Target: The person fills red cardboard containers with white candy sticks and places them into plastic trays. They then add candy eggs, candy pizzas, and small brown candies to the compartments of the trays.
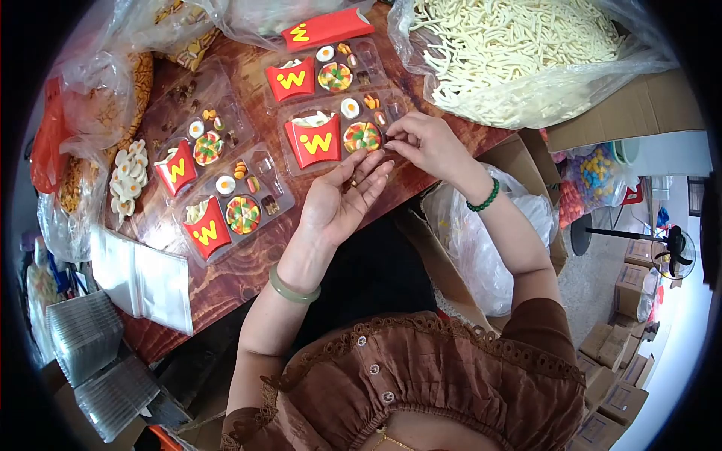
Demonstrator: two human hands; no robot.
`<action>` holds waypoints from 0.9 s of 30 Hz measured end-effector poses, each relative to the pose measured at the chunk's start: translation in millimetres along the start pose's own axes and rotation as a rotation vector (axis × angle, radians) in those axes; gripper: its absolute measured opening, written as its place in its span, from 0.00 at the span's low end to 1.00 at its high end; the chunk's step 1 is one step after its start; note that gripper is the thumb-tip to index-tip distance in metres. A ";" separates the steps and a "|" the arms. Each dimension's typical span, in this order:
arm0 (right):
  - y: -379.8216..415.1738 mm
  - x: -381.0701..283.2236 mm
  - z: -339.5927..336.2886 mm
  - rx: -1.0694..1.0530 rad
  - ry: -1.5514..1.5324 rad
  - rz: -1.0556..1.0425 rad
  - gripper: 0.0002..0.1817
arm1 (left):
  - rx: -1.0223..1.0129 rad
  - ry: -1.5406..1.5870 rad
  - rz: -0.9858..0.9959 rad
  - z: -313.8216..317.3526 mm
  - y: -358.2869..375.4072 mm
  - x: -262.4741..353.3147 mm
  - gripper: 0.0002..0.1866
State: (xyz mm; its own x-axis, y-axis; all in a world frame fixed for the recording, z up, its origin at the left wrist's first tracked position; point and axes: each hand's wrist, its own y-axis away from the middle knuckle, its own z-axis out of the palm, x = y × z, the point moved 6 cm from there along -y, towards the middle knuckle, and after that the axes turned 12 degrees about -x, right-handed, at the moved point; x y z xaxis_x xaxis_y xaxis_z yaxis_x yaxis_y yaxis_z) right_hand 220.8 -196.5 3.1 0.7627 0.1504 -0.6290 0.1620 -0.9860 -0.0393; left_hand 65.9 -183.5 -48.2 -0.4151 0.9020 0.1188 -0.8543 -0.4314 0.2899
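My left hand (342,199) is palm up with loosely curled fingers, and a small brown piece (353,183) shows in it. My right hand (425,146) pinches at the lower right corner of a clear plastic tray (316,167); what its fingertips hold is too small to make out. In this tray lie a red toy fries box (314,143), a miniature fried egg (350,108) and a miniature pizza (362,137). Behind it a similar filled tray holds another fries box (290,80) and pizza (335,77). Two more trays with fries boxes (175,169) (206,229) lie to the left.
A plastic bag of pale toy fries (519,56) stands at the back right. A flat red fries box (327,30) lies at the back. Toy eggs (129,180), clear bags (143,278) and stacked plastic trays (84,338) are at the left. An open carton (459,270) stands right of my lap.
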 end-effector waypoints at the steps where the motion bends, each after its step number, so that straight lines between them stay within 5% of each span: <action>1: 0.0 1.8 1.0 -0.004 0.040 -0.007 0.06 | 0.000 -0.013 -0.003 0.1 0.1 -0.4 0.17; 5: 0.5 -2.4 1.3 0.048 0.270 -0.179 0.08 | -0.038 -0.001 -0.018 -4.8 -4.0 -2.5 0.15; 9: -4.1 -14.7 -12.3 0.043 -0.051 0.048 0.10 | -0.048 -0.043 -0.034 16.3 15.7 8.9 0.15; 13: -35.7 -48.4 -19.9 0.040 -0.125 -0.094 0.08 | -0.101 -0.115 0.013 26.2 37.6 31.5 0.16; 20: -153.4 -99.5 34.5 -0.144 -0.135 -0.380 0.07 | -0.072 -0.193 0.096 15.8 79.4 64.9 0.15; 27: -212.9 -119.2 89.0 -0.286 0.127 -0.416 0.07 | -0.050 -0.173 0.213 4.0 102.7 96.9 0.16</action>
State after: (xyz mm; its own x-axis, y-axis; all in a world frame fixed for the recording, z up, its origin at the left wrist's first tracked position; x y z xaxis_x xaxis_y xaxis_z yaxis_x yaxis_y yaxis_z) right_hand 39.6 -10.9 17.3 0.6646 0.5500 -0.5058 0.6184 -0.7848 -0.0409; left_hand -60.9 -140.3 -3.2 -0.5314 0.7787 0.3334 -0.7697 -0.6083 0.1938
